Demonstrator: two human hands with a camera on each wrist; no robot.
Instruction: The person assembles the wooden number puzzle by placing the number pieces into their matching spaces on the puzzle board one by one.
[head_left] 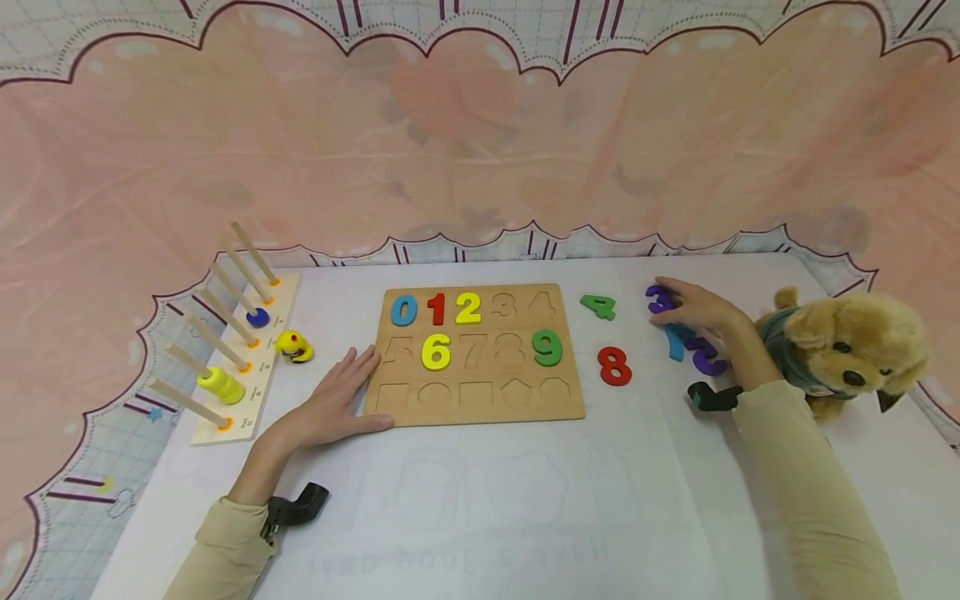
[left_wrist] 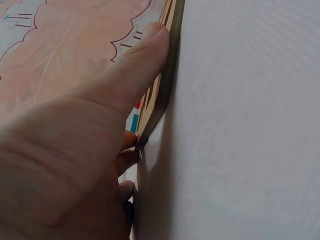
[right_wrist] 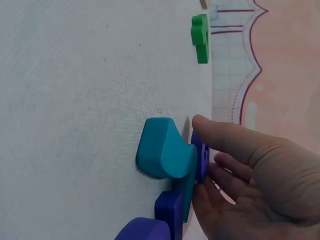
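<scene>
A wooden number board (head_left: pixel 480 405) lies flat, with 0, 1, 2, 6 and 9 set in its upper rows. My left hand (head_left: pixel 334 402) rests at the board's lower left corner, fingers spread along its left side and thumb at the front edge. Over on the right, my right hand (head_left: pixel 701 307) pinches a purple number 3 (head_left: pixel 660 298) between thumb and fingers. Right beside that hand lie a blue 7 (head_left: pixel 677 343) and a purple 5 (head_left: pixel 707 357); the right wrist view shows the blue piece (right_wrist: pixel 162 150) in front of the fingers.
A green 4 (head_left: pixel 598 307) and a red 8 (head_left: pixel 615 367) lie right of the board. At the far right sits a plush dog (head_left: pixel 847 346). A peg stand (head_left: pixel 258 400) with upright rods is on the left, a small yellow toy (head_left: pixel 294 346) beside it.
</scene>
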